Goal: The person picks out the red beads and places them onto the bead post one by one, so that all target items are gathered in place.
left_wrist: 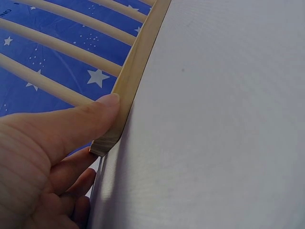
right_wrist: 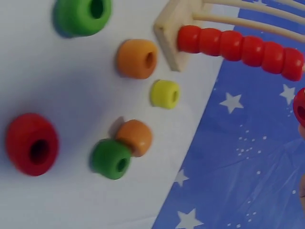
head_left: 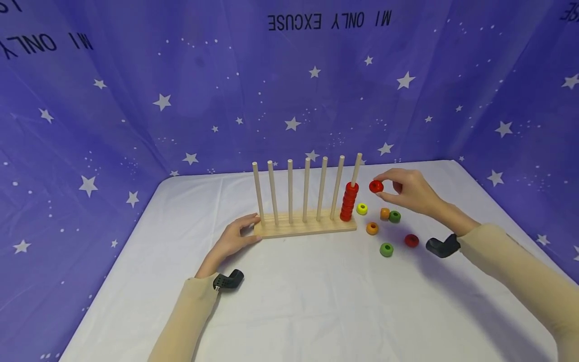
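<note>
A wooden peg rack (head_left: 302, 229) with several upright pegs stands on the table. Red beads (head_left: 349, 202) are stacked on its rightmost peg, whose upper part is bare. My left hand (head_left: 232, 237) grips the left end of the base; the left wrist view shows the thumb (left_wrist: 102, 112) on the edge of the wood. Between thumb and fingertips, my right hand (head_left: 410, 191) pinches another red bead (head_left: 376, 186). That bead is in the air just right of the stacked peg, apart from it. In the right wrist view, only part of the held bead (right_wrist: 299, 106) shows at the edge.
Loose beads lie right of the rack: a yellow one (head_left: 362, 208), an orange one (head_left: 372, 228), another orange one (head_left: 384, 213) touching a dark green one (head_left: 395, 216), a red one (head_left: 411, 241) and a light green one (head_left: 386, 250). A starry purple cloth (head_left: 253, 90) hangs behind.
</note>
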Demonstrator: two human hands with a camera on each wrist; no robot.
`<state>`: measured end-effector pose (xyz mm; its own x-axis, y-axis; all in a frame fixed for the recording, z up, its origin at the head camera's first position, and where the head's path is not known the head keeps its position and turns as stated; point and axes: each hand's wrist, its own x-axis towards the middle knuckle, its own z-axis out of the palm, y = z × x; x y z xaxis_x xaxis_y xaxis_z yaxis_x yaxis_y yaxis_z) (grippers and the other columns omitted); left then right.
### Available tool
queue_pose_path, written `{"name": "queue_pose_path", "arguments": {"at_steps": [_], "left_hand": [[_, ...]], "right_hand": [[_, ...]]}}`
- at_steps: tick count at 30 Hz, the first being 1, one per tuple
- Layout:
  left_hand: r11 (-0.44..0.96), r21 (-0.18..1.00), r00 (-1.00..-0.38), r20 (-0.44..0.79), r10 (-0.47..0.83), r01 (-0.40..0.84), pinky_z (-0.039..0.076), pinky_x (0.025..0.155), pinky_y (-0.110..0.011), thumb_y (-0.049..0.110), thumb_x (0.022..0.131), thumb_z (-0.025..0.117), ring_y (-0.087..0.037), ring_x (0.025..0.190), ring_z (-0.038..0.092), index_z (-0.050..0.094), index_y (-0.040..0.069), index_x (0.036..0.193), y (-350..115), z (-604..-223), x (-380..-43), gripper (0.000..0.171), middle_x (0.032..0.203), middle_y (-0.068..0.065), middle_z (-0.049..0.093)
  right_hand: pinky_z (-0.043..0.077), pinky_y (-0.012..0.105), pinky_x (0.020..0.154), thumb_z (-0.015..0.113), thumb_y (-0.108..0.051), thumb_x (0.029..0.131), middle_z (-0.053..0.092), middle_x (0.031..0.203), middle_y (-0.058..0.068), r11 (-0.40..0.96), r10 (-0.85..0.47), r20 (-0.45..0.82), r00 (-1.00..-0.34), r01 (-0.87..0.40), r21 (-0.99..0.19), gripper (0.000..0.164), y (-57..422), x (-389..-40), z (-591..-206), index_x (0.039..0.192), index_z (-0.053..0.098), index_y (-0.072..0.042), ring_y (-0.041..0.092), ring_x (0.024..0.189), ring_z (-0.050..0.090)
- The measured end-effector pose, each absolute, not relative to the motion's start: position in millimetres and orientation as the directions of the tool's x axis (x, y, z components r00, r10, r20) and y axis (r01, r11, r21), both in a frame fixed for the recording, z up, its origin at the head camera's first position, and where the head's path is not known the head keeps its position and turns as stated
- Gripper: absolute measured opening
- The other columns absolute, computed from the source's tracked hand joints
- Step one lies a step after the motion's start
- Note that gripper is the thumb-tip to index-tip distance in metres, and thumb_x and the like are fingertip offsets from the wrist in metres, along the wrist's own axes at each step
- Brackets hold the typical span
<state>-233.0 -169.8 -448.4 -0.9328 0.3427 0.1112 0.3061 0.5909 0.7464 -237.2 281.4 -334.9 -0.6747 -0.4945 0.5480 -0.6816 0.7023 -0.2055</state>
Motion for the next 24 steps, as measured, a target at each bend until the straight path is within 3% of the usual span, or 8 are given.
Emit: {"name": "queue_pose_path", "arguments": {"at_steps": [10, 16, 24], "left_hand": [[0.594, 0.742, -0.931, 0.114, 0.346, 0.311, 0.028, 0.115, -0.052, 0.015, 0.080, 0.072, -0.039, 0.137, 0.036, 0.055, 0.003, 0.129, -169.1, -447.1, -232.4, 0.054, 0.145, -0.018, 0.044], [0.595, 0.742, -0.931, 0.107, 0.348, 0.308, 0.029, 0.114, -0.052, 0.015, 0.080, 0.071, -0.039, 0.137, 0.036, 0.054, 0.003, 0.130, -169.3, -445.7, -231.5, 0.054, 0.145, -0.018, 0.043], [0.596, 0.742, -0.932, 0.108, 0.347, 0.308, 0.029, 0.114, -0.052, 0.015, 0.080, 0.071, -0.039, 0.137, 0.036, 0.054, 0.002, 0.130, -169.7, -446.3, -231.6, 0.054, 0.145, -0.018, 0.043]], "right_hand": [[0.029, 0.012, 0.049, 0.080, -0.004, 0.067, 0.052, 0.066, -0.005, 0.670, -0.479, 0.610, -0.632, -0.712, -0.212, 0.037, 266.0, -236.6, -319.2, 0.102, 0.071, -0.009, 0.002, 0.057, 0.034], [0.029, 0.010, 0.050, 0.079, -0.002, 0.067, 0.063, 0.076, -0.002, 0.635, -0.469, 0.653, -0.595, -0.741, -0.219, 0.036, 255.4, -234.2, -308.8, 0.102, 0.071, -0.009, 0.002, 0.057, 0.035], [0.029, 0.013, 0.048, 0.078, 0.001, 0.066, 0.055, 0.069, -0.004, 0.589, -0.459, 0.698, -0.550, -0.776, -0.224, 0.037, 247.4, -234.5, -300.7, 0.101, 0.070, -0.007, 0.000, 0.056, 0.033]]}}
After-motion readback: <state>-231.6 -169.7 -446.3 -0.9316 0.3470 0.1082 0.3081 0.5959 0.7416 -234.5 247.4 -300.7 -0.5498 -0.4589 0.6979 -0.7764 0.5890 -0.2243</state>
